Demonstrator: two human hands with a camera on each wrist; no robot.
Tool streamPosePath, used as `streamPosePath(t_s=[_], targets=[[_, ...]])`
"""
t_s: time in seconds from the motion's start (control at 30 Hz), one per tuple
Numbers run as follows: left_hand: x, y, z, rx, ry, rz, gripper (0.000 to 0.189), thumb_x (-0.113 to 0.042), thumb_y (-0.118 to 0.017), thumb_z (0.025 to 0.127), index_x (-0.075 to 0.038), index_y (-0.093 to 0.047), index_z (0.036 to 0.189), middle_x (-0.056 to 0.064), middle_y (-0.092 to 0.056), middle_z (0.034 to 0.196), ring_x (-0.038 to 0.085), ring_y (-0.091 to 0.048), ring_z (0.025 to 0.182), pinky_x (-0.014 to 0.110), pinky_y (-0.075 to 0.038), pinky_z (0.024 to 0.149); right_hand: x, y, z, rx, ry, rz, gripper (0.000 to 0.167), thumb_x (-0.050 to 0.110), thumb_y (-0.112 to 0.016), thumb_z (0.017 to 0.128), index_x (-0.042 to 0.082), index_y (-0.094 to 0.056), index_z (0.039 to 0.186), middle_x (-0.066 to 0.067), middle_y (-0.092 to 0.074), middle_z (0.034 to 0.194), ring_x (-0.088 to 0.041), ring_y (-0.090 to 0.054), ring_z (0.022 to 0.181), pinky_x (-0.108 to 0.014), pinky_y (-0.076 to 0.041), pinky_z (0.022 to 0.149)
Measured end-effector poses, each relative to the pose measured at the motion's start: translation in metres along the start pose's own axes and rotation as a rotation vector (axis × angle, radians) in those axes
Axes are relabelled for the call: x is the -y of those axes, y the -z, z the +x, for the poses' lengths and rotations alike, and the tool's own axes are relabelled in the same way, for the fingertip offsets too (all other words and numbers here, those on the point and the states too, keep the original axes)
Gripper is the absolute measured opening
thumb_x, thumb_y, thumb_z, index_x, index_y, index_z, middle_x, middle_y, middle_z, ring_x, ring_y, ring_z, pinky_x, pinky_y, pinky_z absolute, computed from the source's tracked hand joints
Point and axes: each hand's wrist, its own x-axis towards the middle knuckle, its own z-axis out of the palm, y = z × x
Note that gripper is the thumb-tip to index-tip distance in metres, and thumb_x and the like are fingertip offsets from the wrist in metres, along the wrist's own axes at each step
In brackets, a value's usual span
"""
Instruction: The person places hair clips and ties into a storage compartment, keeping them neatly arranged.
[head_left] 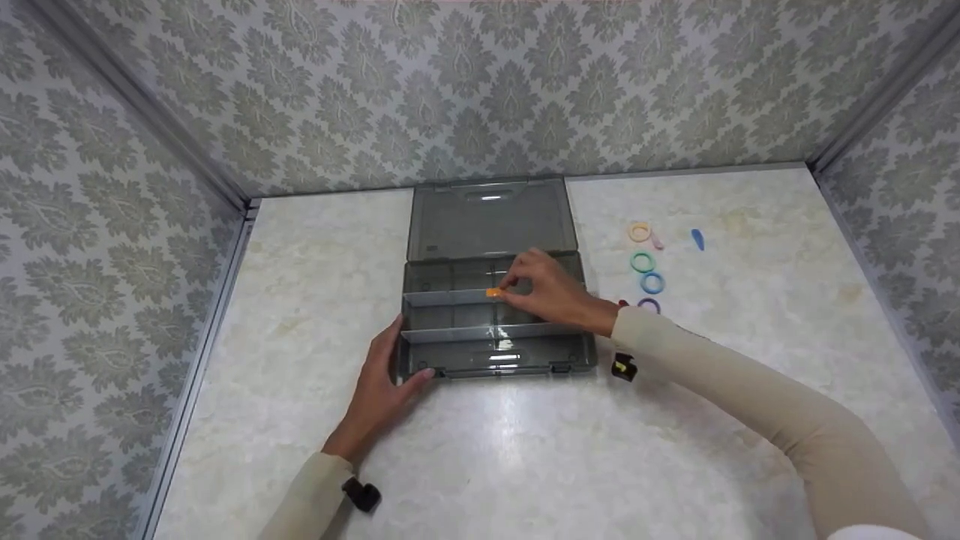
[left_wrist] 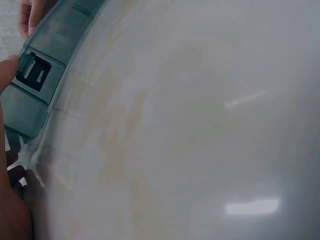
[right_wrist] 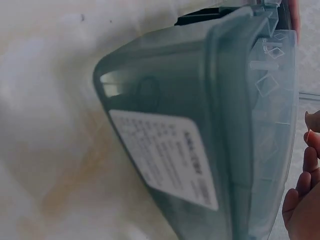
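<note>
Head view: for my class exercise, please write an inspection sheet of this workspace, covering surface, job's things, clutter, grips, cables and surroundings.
Surface: pale, marbled table, glare in front of the box.
Job's things: box, lid open; orange piece over it.
Clutter: right of the box, peach ring, green ring, blue ring, purple ring, pink piece, blue piece; red piece, shape unclear.
Left grip: holds the box's left front corner.
Right grip: pinches the orange piece.
Cables: nothing seen.
Surroundings: patterned walls on three sides.
</note>
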Motion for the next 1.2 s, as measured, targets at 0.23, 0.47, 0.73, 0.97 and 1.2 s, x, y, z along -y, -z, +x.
streamPosePath(t_s=[0.23,0.47,0.73,0.97,1.2], targets=[[-0.002,-0.001,0.002,0.004,-0.006,0.003,0.103,-0.038,-0.088,0.097,-0.015,-0.026,0.176,0.017,-0.034,0.176,0.037,-0.032,0.163,0.060,-0.029,0.130,0.004,-0.010,0.008,0.027,0.038,-0.046,0.011,0.017,-0.084,0.101,0.005,-0.084,0.103,-0.012,-0.068,0.100,-0.033,-0.063,0.099,-0.058,-0.043,0.121],[-0.003,-0.003,0.003,0.010,-0.011,0.004,0.102,-0.039,-0.087,0.098,-0.015,-0.026,0.176,0.017,-0.033,0.176,0.037,-0.031,0.164,0.060,-0.029,0.130,0.008,-0.022,0.015,0.033,0.101,-0.066,0.011,0.015,-0.084,0.100,0.005,-0.085,0.101,-0.011,-0.067,0.097,-0.030,-0.058,0.094,-0.053,-0.051,0.098],[-0.002,0.000,0.001,-0.001,-0.011,0.007,0.104,-0.039,-0.088,0.097,-0.013,-0.026,0.176,0.018,-0.034,0.175,0.037,-0.033,0.162,0.060,-0.030,0.130,0.020,-0.037,0.030,0.049,0.178,-0.076,0.009,0.013,-0.082,0.100,0.005,-0.085,0.100,-0.011,-0.067,0.096,-0.029,-0.057,0.093,-0.053,-0.051,0.101],[-0.001,0.001,0.001,0.003,-0.010,-0.006,0.105,-0.040,-0.088,0.097,-0.014,-0.025,0.177,0.016,-0.033,0.176,0.036,-0.032,0.163,0.058,-0.030,0.130,0.029,-0.041,0.043,0.095,0.198,-0.127,0.009,0.013,-0.081,0.101,0.005,-0.085,0.100,-0.011,-0.069,0.098,-0.029,-0.058,0.094,-0.050,-0.051,0.097],[-0.001,-0.001,0.002,0.004,-0.015,-0.013,0.104,-0.039,-0.088,0.097,-0.015,-0.025,0.177,0.016,-0.033,0.176,0.035,-0.032,0.163,0.059,-0.031,0.130,0.032,-0.045,0.054,0.167,0.184,-0.192,0.011,0.016,-0.082,0.101,0.005,-0.086,0.103,-0.011,-0.070,0.099,-0.029,-0.058,0.096,-0.048,-0.049,0.090]])
